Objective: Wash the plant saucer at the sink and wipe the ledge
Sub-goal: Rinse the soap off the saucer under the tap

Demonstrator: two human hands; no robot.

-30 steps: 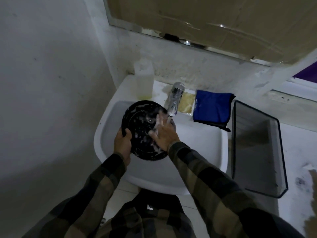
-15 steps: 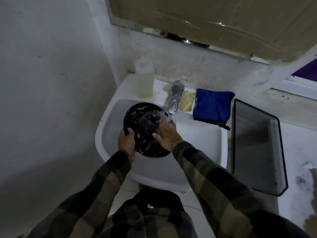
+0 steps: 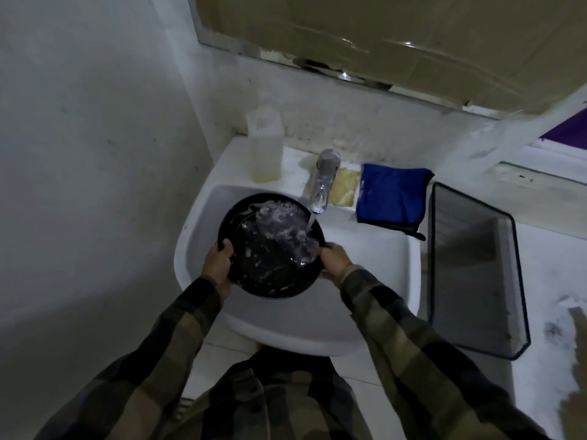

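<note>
The round black plant saucer (image 3: 270,265) is held tilted over the white sink (image 3: 381,274), soapy water foaming on its inner face. Water runs from the chrome tap (image 3: 322,185) onto its upper right part. My left hand (image 3: 217,265) grips the saucer's left rim, thumb over the edge. My right hand (image 3: 335,260) grips the right rim, its fingers hidden behind the saucer. A folded blue cloth (image 3: 392,196) lies on the sink's back edge to the right of the tap.
A yellow sponge (image 3: 344,187) sits between tap and cloth. A translucent bottle (image 3: 266,147) stands at the sink's back left corner. A dark clear plastic tray (image 3: 476,268) rests on the white ledge (image 3: 552,268) right of the sink. A wall closes in on the left.
My right hand has left the saucer's inner face and moved to its right rim. The saucer now sits lower and flatter under the running water.
</note>
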